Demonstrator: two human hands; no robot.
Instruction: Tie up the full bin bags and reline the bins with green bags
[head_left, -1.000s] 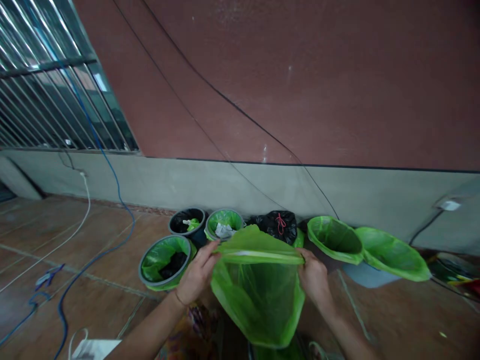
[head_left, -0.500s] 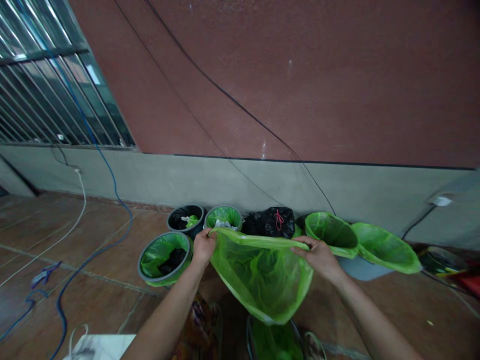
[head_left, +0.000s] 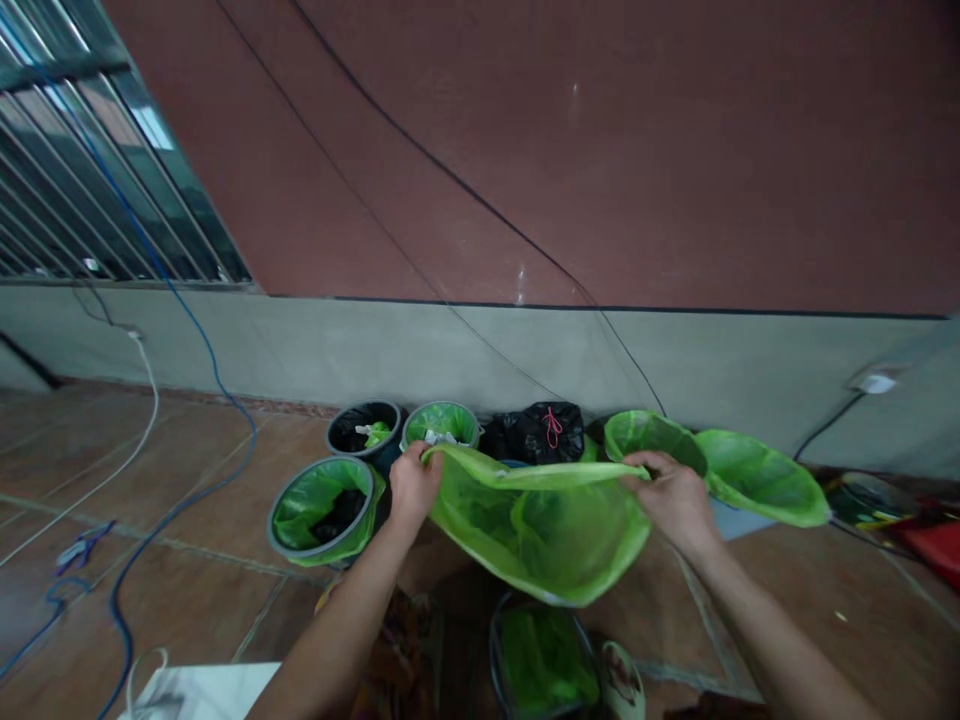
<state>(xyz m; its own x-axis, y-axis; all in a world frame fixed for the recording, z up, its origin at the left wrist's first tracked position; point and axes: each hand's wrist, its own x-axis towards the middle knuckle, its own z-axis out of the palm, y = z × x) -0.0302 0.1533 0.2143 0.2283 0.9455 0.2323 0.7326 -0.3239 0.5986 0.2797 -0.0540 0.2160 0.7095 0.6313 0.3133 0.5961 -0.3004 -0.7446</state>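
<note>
The bag (head_left: 540,520) hangs stretched between the left hand (head_left: 412,485) at its left rim and the right hand (head_left: 675,500) at its right rim. Directly below the bag stands a lined bin (head_left: 544,660). Left of the bag sits a bin (head_left: 322,510); behind the bag, along the wall (head_left: 480,350), stand two bins (head_left: 365,437) (head_left: 442,425) and a tied sack (head_left: 536,432). Right of the bag lie two more lined bins (head_left: 652,435) (head_left: 761,478). Far left of the bag, cables (head_left: 150,470) run across the floor (head_left: 187,560).

A translucent green plastic bag (head_left: 544,525) hangs stretched wide open, mouth upward, just above a green-lined bin (head_left: 541,660).
</note>
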